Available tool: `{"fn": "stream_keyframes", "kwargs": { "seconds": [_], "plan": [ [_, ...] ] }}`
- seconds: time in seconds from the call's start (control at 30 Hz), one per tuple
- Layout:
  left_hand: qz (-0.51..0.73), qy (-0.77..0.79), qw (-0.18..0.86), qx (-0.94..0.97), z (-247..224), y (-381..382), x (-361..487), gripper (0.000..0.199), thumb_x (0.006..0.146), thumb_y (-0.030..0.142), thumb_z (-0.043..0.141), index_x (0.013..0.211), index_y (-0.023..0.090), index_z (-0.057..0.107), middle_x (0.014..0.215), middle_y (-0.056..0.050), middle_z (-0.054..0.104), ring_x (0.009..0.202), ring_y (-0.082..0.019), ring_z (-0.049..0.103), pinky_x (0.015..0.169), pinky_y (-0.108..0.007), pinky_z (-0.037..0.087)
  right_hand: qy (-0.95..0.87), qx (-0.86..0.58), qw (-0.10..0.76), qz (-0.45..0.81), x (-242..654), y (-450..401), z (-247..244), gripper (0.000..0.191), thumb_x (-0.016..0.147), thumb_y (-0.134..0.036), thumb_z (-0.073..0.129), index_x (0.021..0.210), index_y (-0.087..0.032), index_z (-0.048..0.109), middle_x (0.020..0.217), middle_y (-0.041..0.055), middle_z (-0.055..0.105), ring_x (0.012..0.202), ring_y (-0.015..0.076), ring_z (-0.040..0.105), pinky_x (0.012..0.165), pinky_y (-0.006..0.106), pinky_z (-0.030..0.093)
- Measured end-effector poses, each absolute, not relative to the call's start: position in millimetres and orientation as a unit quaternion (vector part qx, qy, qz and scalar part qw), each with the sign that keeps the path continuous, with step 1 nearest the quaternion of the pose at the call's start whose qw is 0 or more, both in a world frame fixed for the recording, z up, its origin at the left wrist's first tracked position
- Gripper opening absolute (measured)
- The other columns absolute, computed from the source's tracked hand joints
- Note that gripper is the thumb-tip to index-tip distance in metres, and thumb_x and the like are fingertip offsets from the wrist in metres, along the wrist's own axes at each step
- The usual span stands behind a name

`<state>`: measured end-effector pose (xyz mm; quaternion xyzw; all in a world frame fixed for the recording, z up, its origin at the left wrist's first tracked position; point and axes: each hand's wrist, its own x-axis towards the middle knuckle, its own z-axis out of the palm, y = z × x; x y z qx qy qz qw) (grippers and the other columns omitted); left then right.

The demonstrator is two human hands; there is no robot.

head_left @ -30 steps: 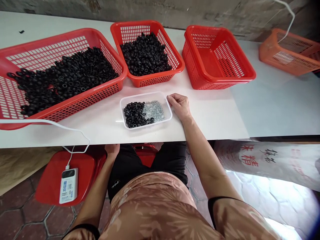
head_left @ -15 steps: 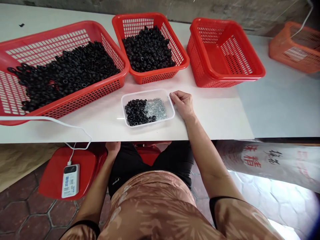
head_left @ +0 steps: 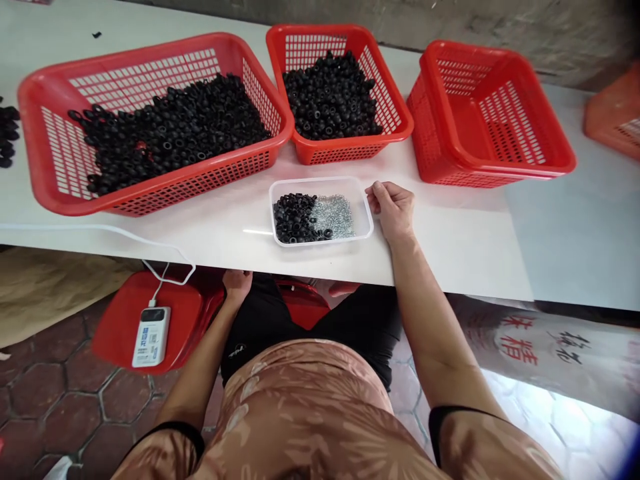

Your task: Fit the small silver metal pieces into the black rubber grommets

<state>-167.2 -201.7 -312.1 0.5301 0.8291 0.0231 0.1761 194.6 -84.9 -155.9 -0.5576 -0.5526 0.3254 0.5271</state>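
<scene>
A clear plastic container point(head_left: 364, 212) sits on the white tabletop in front of me. Black ring-like parts point(head_left: 295, 219) fill its left side, and small shiny metal pieces point(head_left: 334, 217) lie in its right side. My right hand point(head_left: 395, 205) pinches the container's right rim between thumb and fingers, the forearm resting over the table edge. Down by my left thigh, my left hand point(head_left: 237, 283) is at the table's front edge; its fingers are mostly hidden there.
A large red basket point(head_left: 200, 161) and a smaller red basket point(head_left: 345, 155) hold many black parts. Stacked red baskets point(head_left: 500, 170) stand to the right. A power bank point(head_left: 151, 337) lies on a red stool point(head_left: 115, 327), with a white cable point(head_left: 100, 229) running across the table.
My view has shifted left, so everything appears further right. The container and my right hand have slid slightly right on the table. My left hand remains low by the edge.
</scene>
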Motion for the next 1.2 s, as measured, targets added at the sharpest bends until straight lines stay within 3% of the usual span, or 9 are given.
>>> {"fn": "stream_keyframes", "kwargs": {
  "seconds": [0.3, 0.5, 0.7, 0.77, 0.87, 0.93, 1.07, 1.2],
  "plan": [
    [0.041, 0.812, 0.148, 0.563, -313, -205, -168, 0.033, 0.084, 0.029, 0.047, 0.080, 0.011, 0.075, 0.081, -0.021, 0.075, 0.091, -0.038, 0.073, 0.088, -0.048, 0.056, -0.545, -0.561, 0.530, 0.326, 194, -86, -156, 0.048, 0.088, -0.065, 0.064, 0.078, -0.019, 0.071, 0.063, -0.0020, 0.057, 0.053, 0.0091, 0.045, 0.054, 0.025, 0.038],
    [0.179, 0.703, 0.114, 0.679, -288, -226, -157, 0.029, 0.089, 0.028, 0.049, 0.076, 0.016, 0.071, 0.078, -0.019, 0.074, 0.084, -0.033, 0.074, 0.085, -0.046, 0.057, -0.534, -0.566, 0.523, 0.348, 193, -87, -153, 0.047, 0.087, -0.064, 0.065, 0.081, -0.018, 0.071, 0.064, -0.0018, 0.058, 0.055, 0.0097, 0.045, 0.056, 0.024, 0.039],
    [0.359, 0.490, 0.066, 0.792, -217, -254, -133, 0.010, 0.090, 0.026, 0.059, 0.093, 0.027, 0.069, 0.077, -0.004, 0.075, 0.069, -0.017, 0.073, 0.067, -0.026, 0.058, -0.545, -0.568, 0.511, 0.346, 189, -87, -148, 0.044, 0.087, -0.061, 0.062, 0.088, -0.017, 0.069, 0.066, -0.0020, 0.059, 0.055, 0.0106, 0.045, 0.056, 0.025, 0.040],
    [0.472, 0.364, -0.028, 0.802, -179, -247, -126, 0.021, 0.089, 0.018, 0.062, 0.108, 0.025, 0.066, 0.080, -0.005, 0.074, 0.070, -0.017, 0.072, 0.065, -0.027, 0.057, -0.548, -0.569, 0.508, 0.343, 188, -88, -146, 0.044, 0.087, -0.060, 0.062, 0.090, -0.017, 0.068, 0.066, -0.0023, 0.059, 0.055, 0.0110, 0.046, 0.056, 0.025, 0.041],
    [0.527, 0.348, -0.083, 0.770, -123, -213, -116, 0.022, 0.090, 0.011, 0.061, 0.110, 0.021, 0.064, 0.081, -0.006, 0.072, 0.071, -0.017, 0.069, 0.065, -0.028, 0.057, -0.550, -0.572, 0.506, 0.338, 186, -89, -143, 0.044, 0.086, -0.060, 0.062, 0.092, -0.017, 0.068, 0.065, -0.0025, 0.059, 0.055, 0.0113, 0.047, 0.056, 0.025, 0.042],
    [0.545, 0.362, -0.069, 0.753, -91, -181, -109, 0.019, 0.091, 0.010, 0.060, 0.106, 0.021, 0.064, 0.082, -0.005, 0.071, 0.072, -0.016, 0.067, 0.066, -0.027, 0.055, -0.550, -0.575, 0.506, 0.332, 185, -89, -142, 0.045, 0.085, -0.061, 0.063, 0.092, -0.017, 0.068, 0.064, -0.0025, 0.059, 0.054, 0.0116, 0.047, 0.056, 0.026, 0.042],
    [0.510, 0.406, 0.066, 0.756, -53, -112, -94, 0.012, 0.097, 0.018, 0.056, 0.088, 0.018, 0.063, 0.070, 0.001, 0.061, 0.059, -0.011, 0.053, 0.059, -0.024, 0.044, -0.545, -0.588, 0.509, 0.314, 183, -91, -144, 0.044, 0.086, -0.061, 0.062, 0.092, -0.018, 0.068, 0.060, -0.0035, 0.055, 0.053, 0.0134, 0.049, 0.054, 0.027, 0.042],
    [0.462, 0.398, 0.185, 0.771, -43, -61, -79, 0.013, 0.095, 0.021, 0.060, 0.083, 0.017, 0.064, 0.072, 0.002, 0.065, 0.064, -0.011, 0.057, 0.062, -0.023, 0.042, -0.529, -0.612, 0.517, 0.279, 183, -92, -142, 0.039, 0.087, -0.058, 0.062, 0.093, -0.019, 0.068, 0.064, -0.0013, 0.059, 0.053, 0.0148, 0.050, 0.052, 0.028, 0.042]
  ]
}}
